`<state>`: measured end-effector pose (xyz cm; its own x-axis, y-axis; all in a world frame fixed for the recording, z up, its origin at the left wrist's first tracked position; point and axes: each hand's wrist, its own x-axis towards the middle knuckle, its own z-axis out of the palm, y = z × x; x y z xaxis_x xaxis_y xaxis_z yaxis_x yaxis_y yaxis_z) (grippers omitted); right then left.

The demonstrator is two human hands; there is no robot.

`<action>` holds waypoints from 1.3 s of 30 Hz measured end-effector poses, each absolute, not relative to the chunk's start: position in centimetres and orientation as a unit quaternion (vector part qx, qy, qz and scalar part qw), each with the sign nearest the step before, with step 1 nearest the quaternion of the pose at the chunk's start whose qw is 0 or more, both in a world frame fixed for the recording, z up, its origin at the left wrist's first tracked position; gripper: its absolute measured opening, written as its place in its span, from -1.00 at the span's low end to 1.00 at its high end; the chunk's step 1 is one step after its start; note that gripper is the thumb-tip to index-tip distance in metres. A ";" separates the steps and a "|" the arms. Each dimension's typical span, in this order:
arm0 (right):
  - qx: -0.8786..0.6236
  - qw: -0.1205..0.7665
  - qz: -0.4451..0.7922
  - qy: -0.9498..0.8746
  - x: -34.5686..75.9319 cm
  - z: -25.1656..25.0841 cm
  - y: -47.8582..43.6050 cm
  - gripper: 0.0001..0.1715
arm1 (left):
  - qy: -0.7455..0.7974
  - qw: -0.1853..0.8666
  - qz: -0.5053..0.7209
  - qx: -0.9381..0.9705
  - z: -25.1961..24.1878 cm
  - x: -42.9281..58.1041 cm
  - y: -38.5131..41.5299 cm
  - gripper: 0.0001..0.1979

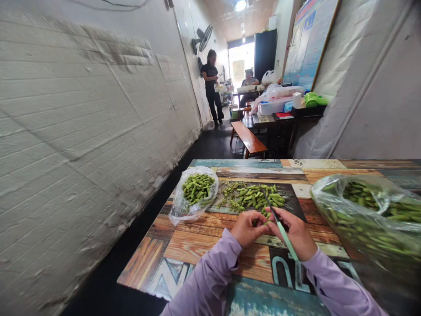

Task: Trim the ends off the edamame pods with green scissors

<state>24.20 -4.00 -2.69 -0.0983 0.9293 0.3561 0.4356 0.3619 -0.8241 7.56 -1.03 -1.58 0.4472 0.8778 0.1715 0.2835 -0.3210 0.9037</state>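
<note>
I am working at the painted plank table (204, 245), and I place everything from the loose pile of pods (256, 197) at its middle. Just on my side of that pile my hands meet. My left hand (246, 228) is closed, pinching a single pod (265, 219) at its fingertips. My right hand (297, 235) is curled around the green handle of what I take to be scissors (279, 224), with the dark blade slanting up over the pile. I judge this to be trimming the pod's end. The cut calls for the tip set squarely at the blade, with my left fingertips kept back.

Right of the pile a large plastic bag (368, 219) of pods crowds my right sleeve. Left of the pile sits a smaller bag (196, 193), with trimmings (228, 191) scattered between the two. Far beyond the pile are a bench (249, 139) and two people, well apart from my work.
</note>
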 end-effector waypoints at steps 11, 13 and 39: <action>-0.521 0.457 0.157 -0.704 25.0 -3.5 -3.4 -0.60 | 0.389 0.553 0.380 0.631 -1.7 6.9 -0.4 -0.71; -0.530 0.456 0.118 -0.705 25.2 -3.8 -3.3 -0.59 | 0.386 0.589 0.408 0.581 -1.6 6.7 -0.3 -0.69; -0.468 0.383 0.139 -0.784 24.7 -2.9 -4.0 -0.47 | 0.407 0.472 0.418 0.661 -0.6 6.4 -0.2 -0.84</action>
